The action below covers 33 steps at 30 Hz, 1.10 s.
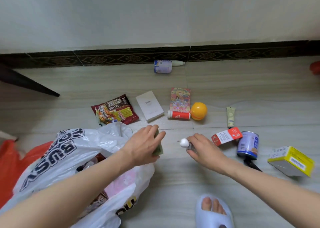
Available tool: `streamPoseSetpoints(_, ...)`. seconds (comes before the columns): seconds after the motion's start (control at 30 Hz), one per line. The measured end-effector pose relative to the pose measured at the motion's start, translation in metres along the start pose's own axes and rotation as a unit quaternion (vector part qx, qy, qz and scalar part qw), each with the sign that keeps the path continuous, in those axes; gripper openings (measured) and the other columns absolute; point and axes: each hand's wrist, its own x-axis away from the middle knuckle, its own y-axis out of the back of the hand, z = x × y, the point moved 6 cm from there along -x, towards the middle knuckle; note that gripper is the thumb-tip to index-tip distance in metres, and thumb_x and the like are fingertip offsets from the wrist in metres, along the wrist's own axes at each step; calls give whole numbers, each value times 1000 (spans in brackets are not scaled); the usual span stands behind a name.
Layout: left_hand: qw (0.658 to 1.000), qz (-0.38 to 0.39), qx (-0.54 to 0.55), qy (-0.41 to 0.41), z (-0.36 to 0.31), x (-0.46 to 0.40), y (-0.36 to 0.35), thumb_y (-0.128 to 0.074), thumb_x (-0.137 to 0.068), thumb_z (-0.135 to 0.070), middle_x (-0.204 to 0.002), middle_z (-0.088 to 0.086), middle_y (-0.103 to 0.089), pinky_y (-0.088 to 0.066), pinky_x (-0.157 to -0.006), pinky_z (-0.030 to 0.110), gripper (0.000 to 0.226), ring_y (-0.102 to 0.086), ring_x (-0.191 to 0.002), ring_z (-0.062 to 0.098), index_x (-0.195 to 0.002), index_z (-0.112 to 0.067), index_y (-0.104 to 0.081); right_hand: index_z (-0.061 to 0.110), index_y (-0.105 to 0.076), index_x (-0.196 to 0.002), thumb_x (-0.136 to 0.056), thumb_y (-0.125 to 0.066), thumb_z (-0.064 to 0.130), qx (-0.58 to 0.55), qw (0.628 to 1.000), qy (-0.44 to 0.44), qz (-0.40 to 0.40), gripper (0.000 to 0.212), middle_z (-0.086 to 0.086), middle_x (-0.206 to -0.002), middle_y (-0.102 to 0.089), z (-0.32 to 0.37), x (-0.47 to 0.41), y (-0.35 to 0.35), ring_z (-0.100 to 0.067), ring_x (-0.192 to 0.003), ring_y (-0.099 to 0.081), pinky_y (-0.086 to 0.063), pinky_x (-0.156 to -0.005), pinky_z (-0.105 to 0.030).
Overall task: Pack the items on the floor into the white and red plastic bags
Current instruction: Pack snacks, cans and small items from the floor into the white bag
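My left hand (143,146) grips a flat green packet (158,148) just right of the open white plastic bag (69,151), which holds several items. My right hand (201,149) holds a small bottle with a white cap (184,142) low over the floor. A red plastic bag (10,160) lies at the far left. On the floor lie a noodle packet (115,110), a white box (149,105), a colourful red packet (180,98), a red-and-white bottle (179,115) and a yellow ball-shaped container (198,111).
Further right lie a pale tube (230,116), a red-and-white carton (226,136), a blue can (248,145) and a yellow-and-white box (291,161). A white-and-blue bottle (163,66) lies by the dark skirting. A dark furniture leg (26,83) juts in at left. My slippered foot (213,210) is below.
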Motion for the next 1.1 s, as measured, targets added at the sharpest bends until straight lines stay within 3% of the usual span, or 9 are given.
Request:
streamPoseSetpoints(0.2, 994, -72, -3, 81, 22, 91, 97, -65, -72, -46, -114, 16, -52, -48, -85, 40, 64, -51, -101, 33, -118, -4, -50, 11, -53, -110, -88, -52, 25, 13, 998, 63, -18, 26, -7, -108, -54, 114, 17, 76, -26, -103, -52, -37, -76, -31)
streamPoseSetpoints(0.33, 989, -51, 16, 141, 35, 167, 102, -40, -79, -62, -132, 10, -42, -39, -99, 32, 72, -43, -116, 23, -128, -9, -41, 11, -55, -103, -86, -53, 26, 41, 992, 119, 7, 23, -9, -102, -57, 193, 25, 87, -27, -95, -54, -41, -75, -34)
streamPoseSetpoints(0.47, 974, -66, 42, 211, 52, 237, 62, -60, -75, -55, -125, 9, -51, -43, -92, 28, 60, -51, -108, 21, -115, -10, -52, 12, -56, -93, -85, -56, 23, 15, 991, 132, 33, 14, -6, -92, -55, 245, 24, 53, -24, -84, -52, -38, -65, -31)
streamPoseSetpoints(0.6, 958, -78, 86, 262, 66, 281, 14, -75, -54, -53, -115, 11, -59, -55, -73, 26, 62, -65, -96, 23, -101, -15, -60, 19, -54, -81, -82, -60, 20, -124, 990, 43, 44, 6, 0, -75, -57, 252, 16, -7, -16, -73, -52, -34, -55, -21)
streamPoseSetpoints(0.7, 955, -70, 116, 265, 66, 289, -10, -75, -47, -55, -103, 2, -59, -46, -67, 16, 65, -64, -83, 14, -99, -20, -61, 12, -60, -104, -81, -65, 21, -267, 961, -61, 33, 25, 2, -86, -60, 248, 13, -50, -12, -82, -55, -39, -66, -23)
streamPoseSetpoints(0.8, 954, -107, 115, 256, 68, 277, -20, -81, -45, -47, -102, 7, -61, -42, -75, 19, 65, -64, -83, 19, -99, -15, -63, 10, -55, -108, -82, -65, 22, -305, 944, -122, 13, 30, -4, -103, -61, 248, 4, -81, -15, -93, -53, -34, -72, -22)
streamPoseSetpoints(0.97, 961, -133, 99, 222, 70, 251, -38, -82, -51, -41, -112, 13, -59, -50, -84, 30, 69, -60, -99, 27, -107, -10, -58, 6, -56, -117, -84, -60, 18, -280, 950, -132, -34, 35, -11, -116, -60, 248, -15, -98, -25, -109, -53, -35, -83, -25)
streamPoseSetpoints(1.03, 961, -127, 72, 235, 79, 250, -42, -85, -52, -35, -115, 14, -60, -44, -95, 37, 66, -57, -107, 31, -107, -9, -59, 8, -56, -118, -85, -57, 12, -313, 940, -125, -44, 34, -10, -116, -60, 248, -15, -100, -22, -109, -54, -38, -89, -25)
streamPoseSetpoints(1.1, 954, -160, 28, 253, 89, 255, -40, -75, -63, -21, -116, 13, -62, -32, -101, 38, 44, -52, -113, 30, -104, -10, -62, 11, -57, -118, -85, -54, 7, -359, 926, -106, -46, 32, -7, -115, -61, 248, -10, -100, -17, -104, -56, -42, -91, -23)
